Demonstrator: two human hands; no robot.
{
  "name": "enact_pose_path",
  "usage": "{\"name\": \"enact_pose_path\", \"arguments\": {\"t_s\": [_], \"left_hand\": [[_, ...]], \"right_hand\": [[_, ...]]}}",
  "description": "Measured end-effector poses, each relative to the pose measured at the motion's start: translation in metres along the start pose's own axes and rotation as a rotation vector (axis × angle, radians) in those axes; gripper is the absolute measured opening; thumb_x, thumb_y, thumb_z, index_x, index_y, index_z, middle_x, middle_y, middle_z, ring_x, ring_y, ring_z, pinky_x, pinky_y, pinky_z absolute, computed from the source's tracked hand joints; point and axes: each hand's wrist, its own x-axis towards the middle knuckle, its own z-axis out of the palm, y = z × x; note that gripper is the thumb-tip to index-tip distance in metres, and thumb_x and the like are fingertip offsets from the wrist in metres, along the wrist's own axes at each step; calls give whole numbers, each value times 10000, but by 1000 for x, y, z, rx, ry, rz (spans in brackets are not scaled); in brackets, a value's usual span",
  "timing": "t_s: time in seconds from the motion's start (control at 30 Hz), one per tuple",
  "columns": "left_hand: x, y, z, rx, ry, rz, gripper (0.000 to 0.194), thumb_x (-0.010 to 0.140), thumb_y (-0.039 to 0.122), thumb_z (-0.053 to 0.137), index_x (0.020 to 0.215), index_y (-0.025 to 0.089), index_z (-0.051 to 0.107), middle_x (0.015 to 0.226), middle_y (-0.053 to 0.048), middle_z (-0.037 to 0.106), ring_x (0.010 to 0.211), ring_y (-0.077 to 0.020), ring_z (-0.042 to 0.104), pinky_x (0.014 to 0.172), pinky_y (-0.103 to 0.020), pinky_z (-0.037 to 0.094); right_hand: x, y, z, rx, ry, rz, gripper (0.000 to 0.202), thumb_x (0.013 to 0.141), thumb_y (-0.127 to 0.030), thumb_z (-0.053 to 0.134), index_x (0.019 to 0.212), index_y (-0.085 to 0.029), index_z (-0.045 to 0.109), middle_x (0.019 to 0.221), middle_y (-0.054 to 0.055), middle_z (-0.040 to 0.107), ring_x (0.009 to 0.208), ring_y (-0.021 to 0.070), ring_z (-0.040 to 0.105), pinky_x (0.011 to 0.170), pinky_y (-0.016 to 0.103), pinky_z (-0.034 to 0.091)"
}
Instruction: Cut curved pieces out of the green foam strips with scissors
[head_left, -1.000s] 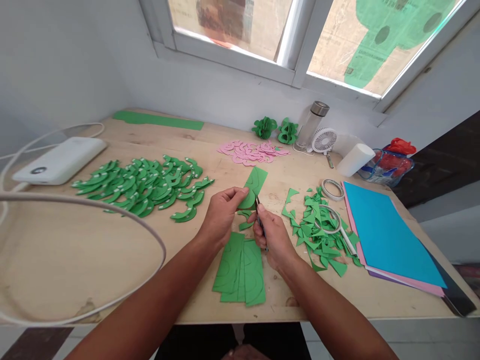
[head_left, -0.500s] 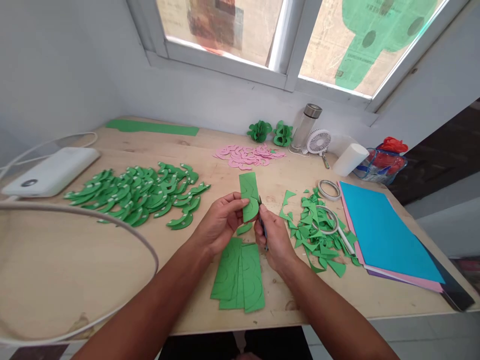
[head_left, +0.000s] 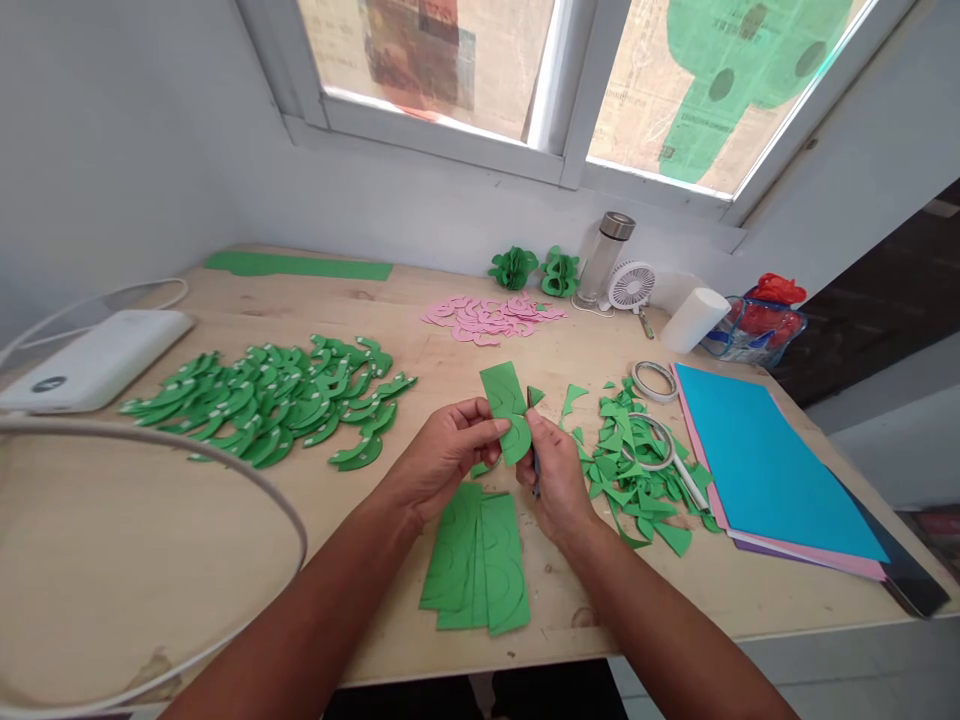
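Observation:
My left hand is closed on a green paper strip with curved lines drawn on it, its lower end cut round. Close by on the right, my right hand grips a pair of scissors, mostly hidden by the fingers. A small green offcut shows by the blades, separated from the strip. Below my hands lie several marked green strips, overlapping. Left of them is a heap of cut green curved pieces with pale tabs.
Green scraps lie on the right under a magnifying glass, beside a tape roll and blue paper. Pink cutouts, a bottle and a fan stand behind. A cable loops at left, near a power bank.
A corner piece has come off the strip beside the scissors. The strip has tilted and shifted slightly right and down with my left hand. The whole view has shifted a little.

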Motion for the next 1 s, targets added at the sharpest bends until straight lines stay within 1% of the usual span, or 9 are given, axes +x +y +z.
{"name": "enact_pose_path", "arguments": {"t_s": [0.17,0.3,0.37,0.47,0.53,0.63,0.73,0.83,1.0], "left_hand": [[1,-2,1,30,-16,-6,250,606,244,820,779,142,671,620,18,603,502,-72,495,503,-204,396],[0,-4,2,86,-27,-29,286,610,257,813,831,133,681,622,4,616,508,-83,492,508,-215,393],[0,-3,2,112,-5,-27,255,639,287,798,801,133,674,600,-1,611,518,-95,506,520,-226,402],[0,-2,2,97,42,4,237,671,325,775,776,138,672,613,-7,611,541,-104,520,541,-237,418],[0,-1,2,85,38,5,233,664,321,779,760,136,674,625,-10,612,536,-100,509,530,-236,410],[0,-1,2,78,24,-6,224,647,300,789,723,130,666,619,-13,609,527,-97,499,521,-237,405],[0,-2,3,50,74,31,215,641,282,793,724,130,666,603,-4,603,529,-96,502,531,-235,411],[0,-1,3,42,134,91,199,643,272,789,723,135,669,584,3,602,529,-101,505,533,-237,414],[0,2,4,66,179,166,170,657,268,777,707,143,673,573,8,605,534,-108,509,543,-244,419]], "right_hand": [[-1,-2,2,82,51,-23,399,605,-465,802,681,-186,528,456,-128,324,375,33,207,347,184,147],[-1,-7,4,103,125,13,398,527,-422,828,721,-176,582,494,-96,443,389,49,340,350,180,219],[-2,-10,5,111,128,28,386,509,-403,825,717,-178,591,514,-77,498,408,68,406,360,190,269],[-2,-12,5,127,114,30,365,508,-382,817,719,-178,600,546,-58,545,437,83,454,392,208,336],[-1,-11,3,123,112,25,356,516,-379,812,716,-180,595,534,-65,528,429,78,435,392,208,331],[1,-9,1,89,96,16,338,550,-395,794,688,-187,565,484,-97,436,384,51,317,361,194,238],[2,-6,0,33,65,21,324,594,-403,765,675,-196,529,460,-117,363,376,41,217,360,193,159],[1,-4,1,-38,40,33,316,630,-408,738,666,-207,496,441,-127,312,376,46,188,369,201,127],[-3,-1,1,-109,-47,-15,353,720,-498,661,650,-203,479,463,-102,341,405,58,200,391,210,128]]}}
